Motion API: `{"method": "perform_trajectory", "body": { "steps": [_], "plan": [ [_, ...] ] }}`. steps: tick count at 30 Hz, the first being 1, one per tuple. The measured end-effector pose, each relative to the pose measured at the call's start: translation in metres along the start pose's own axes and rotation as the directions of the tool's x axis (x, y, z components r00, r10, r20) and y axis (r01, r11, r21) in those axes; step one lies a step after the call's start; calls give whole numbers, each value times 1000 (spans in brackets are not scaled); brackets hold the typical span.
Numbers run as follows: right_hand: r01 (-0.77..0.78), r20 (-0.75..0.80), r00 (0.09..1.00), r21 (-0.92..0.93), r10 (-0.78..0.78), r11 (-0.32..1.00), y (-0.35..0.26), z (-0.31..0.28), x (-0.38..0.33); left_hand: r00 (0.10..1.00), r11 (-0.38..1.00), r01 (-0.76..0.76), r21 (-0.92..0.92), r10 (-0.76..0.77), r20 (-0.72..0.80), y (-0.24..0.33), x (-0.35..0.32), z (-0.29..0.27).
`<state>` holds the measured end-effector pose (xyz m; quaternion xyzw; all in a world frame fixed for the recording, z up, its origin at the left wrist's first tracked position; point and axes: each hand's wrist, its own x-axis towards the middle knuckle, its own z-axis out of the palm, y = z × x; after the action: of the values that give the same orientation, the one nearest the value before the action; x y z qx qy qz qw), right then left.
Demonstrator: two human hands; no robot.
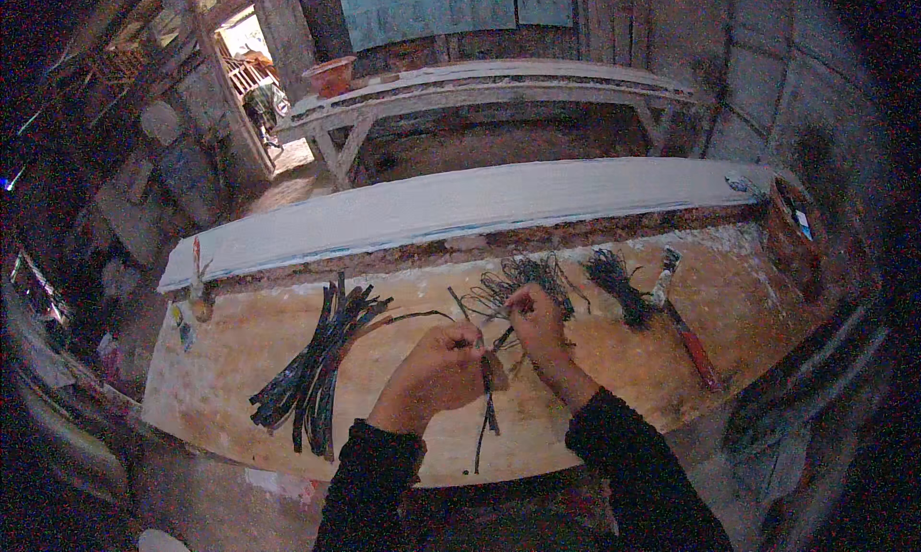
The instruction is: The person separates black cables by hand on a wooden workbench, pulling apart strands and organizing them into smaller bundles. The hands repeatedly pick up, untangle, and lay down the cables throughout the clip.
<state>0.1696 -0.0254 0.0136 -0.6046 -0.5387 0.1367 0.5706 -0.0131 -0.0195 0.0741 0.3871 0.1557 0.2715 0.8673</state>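
Note:
My left hand (436, 375) is closed in a pinch on several thin black strips (491, 413), whose ends hang below the fingers over the wooden board. Close by on the right, my right hand (539, 327) is also closed, fingertips pressed together; a thin strand seems to run between the hands, too fine to be sure of. To the left lies a thick bundle of black flat strips (321, 375), one strip curving toward my left hand. Just beyond my right hand spreads a tangle of thin black cords (547, 272).
A second dark cord bundle (619, 288) lies right, beside a red-handled tool (691, 346). A brush-like item with a red handle (198, 264) stands at the left edge. A long pale plank (460, 207) borders the work board (556, 437). Behind stands a bench (518, 92) with a reddish basin (331, 77).

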Motion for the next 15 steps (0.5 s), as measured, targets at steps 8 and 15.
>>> {"method": "perform_trajectory", "body": {
  "steps": [8,15],
  "plan": [
    [-1,-92,996,-44,-3,999,18,0,7,992,989,-103,105,109,-55,-21,22,-65],
    [-16,206,978,132,-12,991,-3,-8,1,746,964,-259,63,241,-621,10,12,-12]
  ]
}}
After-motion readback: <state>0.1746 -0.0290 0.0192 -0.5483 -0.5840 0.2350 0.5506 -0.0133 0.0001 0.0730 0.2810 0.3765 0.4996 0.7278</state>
